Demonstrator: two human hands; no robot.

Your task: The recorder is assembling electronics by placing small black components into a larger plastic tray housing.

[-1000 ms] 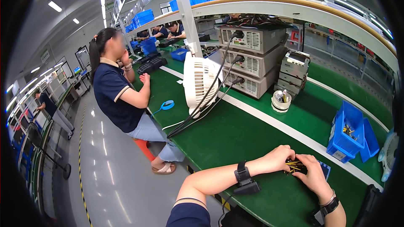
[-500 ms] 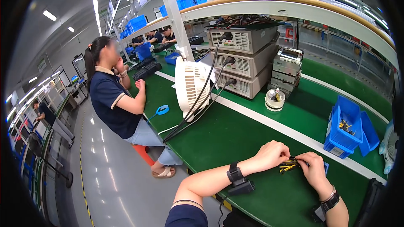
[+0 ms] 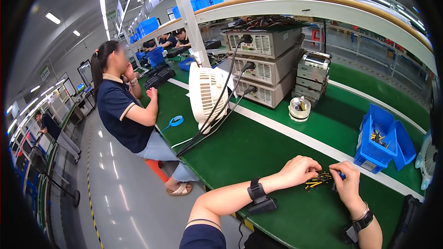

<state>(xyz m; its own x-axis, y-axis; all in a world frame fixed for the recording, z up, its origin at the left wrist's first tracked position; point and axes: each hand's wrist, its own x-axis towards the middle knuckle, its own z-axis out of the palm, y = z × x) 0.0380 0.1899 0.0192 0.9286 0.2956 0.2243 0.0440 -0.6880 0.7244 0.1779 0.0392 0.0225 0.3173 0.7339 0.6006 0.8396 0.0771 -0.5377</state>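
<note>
A loose pile of thin yellow-and-black pieces (image 3: pixel 315 182) lies on the green bench mat, between my hands. My left hand (image 3: pixel 301 171) is at the pile's left side, its fingers bent and fingertips drawn together over the pieces; whatever they pinch is too small to make out. At the right, my right hand (image 3: pixel 347 183) has thumb and fingers pinched near the pile's edge. Something small and dark blue shows by those fingers, but I cannot tell what it is. Both wrists carry black straps with small black boxes.
Beyond my right hand stand a blue bin (image 3: pixel 377 138) with similar small pieces and a white tub (image 3: pixel 299 109). A white fan (image 3: pixel 206 94), trailing black cables and stacked grey instruments (image 3: pixel 263 69) occupy the bench's middle. A seated co-worker (image 3: pixel 124 97) is at the left.
My hands have drawn slightly apart, showing more of the yellow-and-black pieces. The right fingers have risen a little from the pile. The view has shifted slightly.
</note>
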